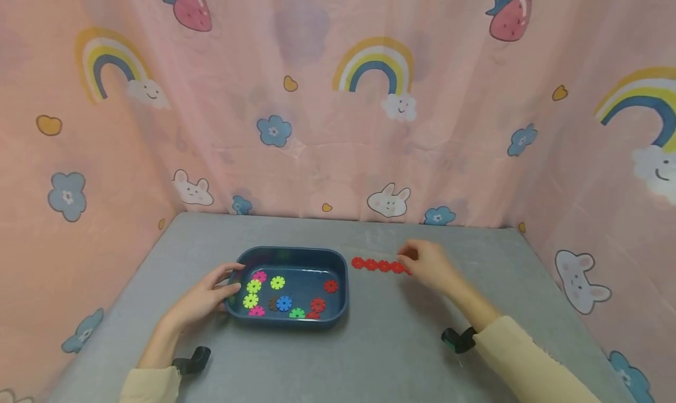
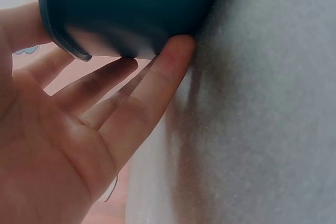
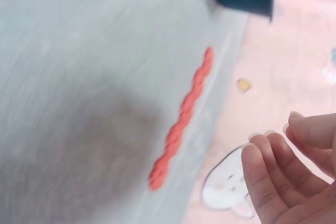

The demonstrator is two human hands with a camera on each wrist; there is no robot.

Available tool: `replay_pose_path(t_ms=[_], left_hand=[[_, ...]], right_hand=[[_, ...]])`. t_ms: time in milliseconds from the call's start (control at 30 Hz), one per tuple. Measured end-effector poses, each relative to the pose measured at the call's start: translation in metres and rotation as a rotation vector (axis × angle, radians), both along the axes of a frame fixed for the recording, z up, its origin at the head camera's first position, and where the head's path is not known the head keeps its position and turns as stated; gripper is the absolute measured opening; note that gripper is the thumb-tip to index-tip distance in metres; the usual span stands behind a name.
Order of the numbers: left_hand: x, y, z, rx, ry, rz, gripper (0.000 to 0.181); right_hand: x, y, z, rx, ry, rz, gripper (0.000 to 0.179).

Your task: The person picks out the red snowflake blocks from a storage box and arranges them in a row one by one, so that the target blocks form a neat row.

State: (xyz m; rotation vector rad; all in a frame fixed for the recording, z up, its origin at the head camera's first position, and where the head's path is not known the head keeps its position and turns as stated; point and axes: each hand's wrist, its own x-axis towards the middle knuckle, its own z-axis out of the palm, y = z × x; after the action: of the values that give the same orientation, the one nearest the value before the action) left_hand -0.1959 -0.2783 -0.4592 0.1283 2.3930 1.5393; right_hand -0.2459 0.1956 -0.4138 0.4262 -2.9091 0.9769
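Note:
A dark blue tray [image 1: 289, 325] stands on the table, with several flower-shaped plastic discs lying in it. My left hand [image 1: 205, 291] grips its left end, with digits over the rim and other fingertips against the outer wall, as the left wrist view shows from below. To the right of the tray, a row of red flower discs [image 1: 377, 266] lies on the table; it runs as one strip [image 3: 181, 121] in the right wrist view. My right hand [image 1: 429, 266] hovers above the row's right end. Its fingers [image 3: 257, 174] are loosely bent, with nothing visible between them.
Inside the tray are yellow discs [image 1: 250, 301], a blue disc [image 1: 284, 303], a green disc [image 1: 297, 313], pink discs and red discs [image 1: 318, 305]. A patterned pink curtain [image 1: 317, 168] hangs behind and beside the grey table [image 1: 380, 356].

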Motion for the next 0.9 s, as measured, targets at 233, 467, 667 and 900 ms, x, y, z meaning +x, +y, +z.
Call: replay_pose_path(t_ms=[233, 467, 667, 900], left_hand=[[-0.001, -0.002, -0.002, 0.002, -0.007, 0.012, 0.050], [-0.001, -0.002, -0.003, 0.018, 0.000, 0.002, 0.051], [-0.001, -0.001, -0.001, 0.031, -0.006, 0.003, 0.052], [-0.001, -0.001, -0.001, 0.026, 0.002, 0.000, 0.051]], right_hand=[[0.010, -0.029, 0.009, -0.038, 0.010, 0.038, 0.010], [0.021, -0.057, 0.014, -0.091, -0.006, 0.090, 0.007], [0.026, -0.081, 0.016, -0.101, -0.011, 0.137, 0.006], [0.027, -0.105, 0.014, -0.112, -0.058, 0.255, 0.006]])
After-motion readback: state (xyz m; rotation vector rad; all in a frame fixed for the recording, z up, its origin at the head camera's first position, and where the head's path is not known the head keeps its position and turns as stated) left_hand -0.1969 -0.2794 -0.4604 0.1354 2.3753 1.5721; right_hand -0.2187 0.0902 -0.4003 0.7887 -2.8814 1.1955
